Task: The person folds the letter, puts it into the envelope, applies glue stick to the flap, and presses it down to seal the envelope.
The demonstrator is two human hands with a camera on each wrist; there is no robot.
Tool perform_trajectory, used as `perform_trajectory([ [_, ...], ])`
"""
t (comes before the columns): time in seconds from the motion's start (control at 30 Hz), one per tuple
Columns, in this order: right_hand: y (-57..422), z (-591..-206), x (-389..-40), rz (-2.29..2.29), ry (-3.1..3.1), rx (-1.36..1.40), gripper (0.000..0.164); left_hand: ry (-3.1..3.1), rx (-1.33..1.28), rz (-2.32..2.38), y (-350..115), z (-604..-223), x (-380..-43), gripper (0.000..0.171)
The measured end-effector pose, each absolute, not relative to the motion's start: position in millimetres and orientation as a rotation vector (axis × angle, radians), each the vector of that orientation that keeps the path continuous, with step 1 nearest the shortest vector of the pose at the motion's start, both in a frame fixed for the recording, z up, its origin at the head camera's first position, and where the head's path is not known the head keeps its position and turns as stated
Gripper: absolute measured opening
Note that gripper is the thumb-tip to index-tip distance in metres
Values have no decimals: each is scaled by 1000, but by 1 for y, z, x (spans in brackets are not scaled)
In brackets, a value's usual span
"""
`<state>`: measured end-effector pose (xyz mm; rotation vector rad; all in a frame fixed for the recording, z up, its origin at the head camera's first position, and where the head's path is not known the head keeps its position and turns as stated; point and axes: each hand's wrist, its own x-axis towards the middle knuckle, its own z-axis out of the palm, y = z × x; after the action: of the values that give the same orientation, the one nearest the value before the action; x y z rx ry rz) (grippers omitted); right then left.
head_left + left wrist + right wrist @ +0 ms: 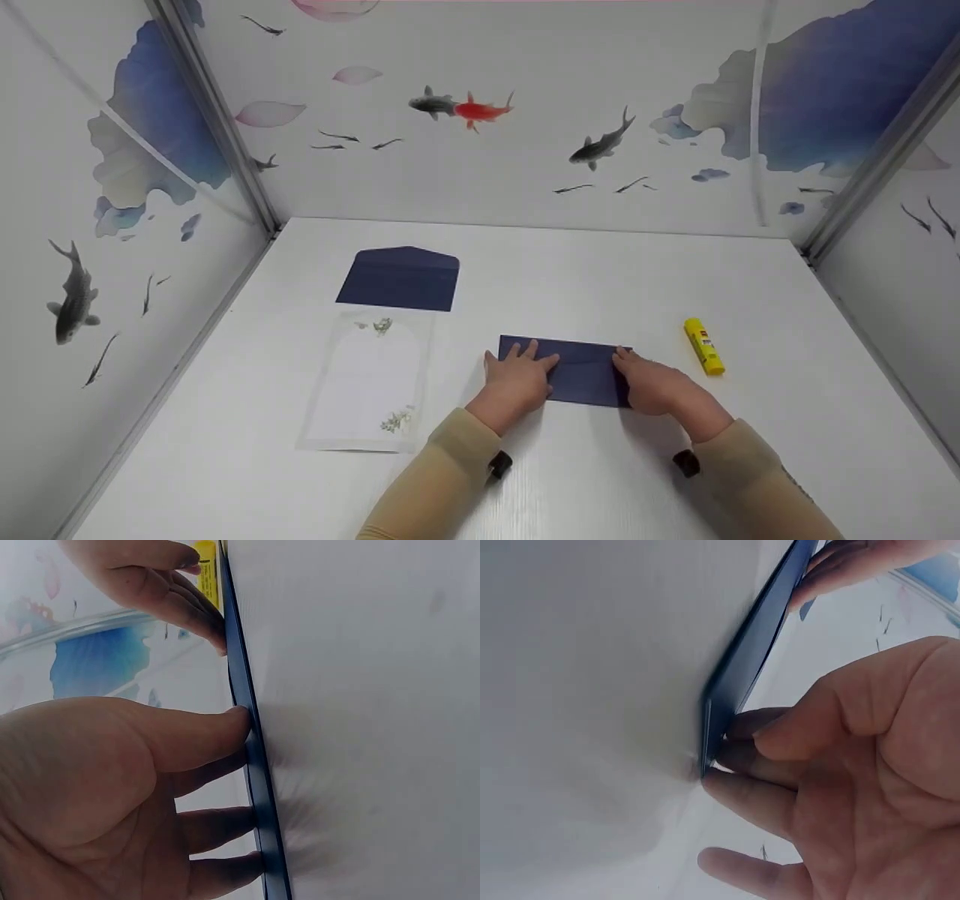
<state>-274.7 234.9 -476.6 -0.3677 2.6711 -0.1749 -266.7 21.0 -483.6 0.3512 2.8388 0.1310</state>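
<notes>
Head view: one dark blue envelope [585, 373] lay on the white table [570, 292], to the left of the yellow glue stick [704, 346]. Material, by judgement: light, thin, bendable paper, easily creased and apt to slide; best steadied at both short ends. Left hand [517, 379]: fingers spread over the left part, tips pressing, nothing clasped. Right hand [656, 384]: fingers mostly extended, tips touching the right end, no firm clasp apparent; thumb contact could not be told. Both forearms reached in from the near side, converging.
</notes>
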Motion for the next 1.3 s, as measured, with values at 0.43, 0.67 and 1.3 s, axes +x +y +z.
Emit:
perform_trajectory([
  [0.43, 232, -471, -283, -232, 2688, -211, 62, 2851, 302, 170, 19, -488, -268, 71],
  [0.67, 232, -473, -283, -184, 2697, -222, 61, 2879, 237, 88, 20, -492, -271, 81],
  [1.3, 209, -479, -265, 5, 2803, -398, 63, 2848, 319, -28, 22, -488, -273, 66],
])
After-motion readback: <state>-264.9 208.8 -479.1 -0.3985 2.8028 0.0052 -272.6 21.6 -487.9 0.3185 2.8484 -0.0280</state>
